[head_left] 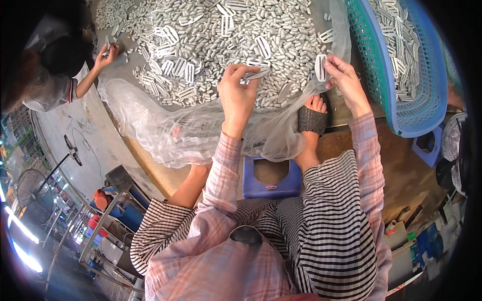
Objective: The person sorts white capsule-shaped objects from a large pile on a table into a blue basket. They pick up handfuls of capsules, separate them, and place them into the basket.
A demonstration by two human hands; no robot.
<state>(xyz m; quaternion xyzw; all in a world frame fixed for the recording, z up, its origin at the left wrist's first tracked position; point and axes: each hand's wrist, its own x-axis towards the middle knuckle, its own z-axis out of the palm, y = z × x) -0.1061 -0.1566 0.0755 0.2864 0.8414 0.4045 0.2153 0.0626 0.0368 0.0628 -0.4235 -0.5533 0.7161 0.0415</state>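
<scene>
My left hand (237,95) is closed on flat silver metal pieces (257,75), pinched between thumb and fingers over a wide pile of small silver pellet-like pieces (281,50). To its right, my right hand (346,80) grips a silver slotted metal piece (320,68), a long rounded frame held upright between thumb and fingers. More slotted pieces (175,69) lie in a cluster at the pile's left, and a few rest singly on top. A pale translucent net (201,130) spreads along the pile's near edge.
A blue and green basket (401,123) at the right holds many slotted pieces. A blue stool (271,175) stands between my legs, another (429,148) beyond the basket. At the far left a co-worker's hand (106,55) holds a small piece. A fan (35,188) stands lower left.
</scene>
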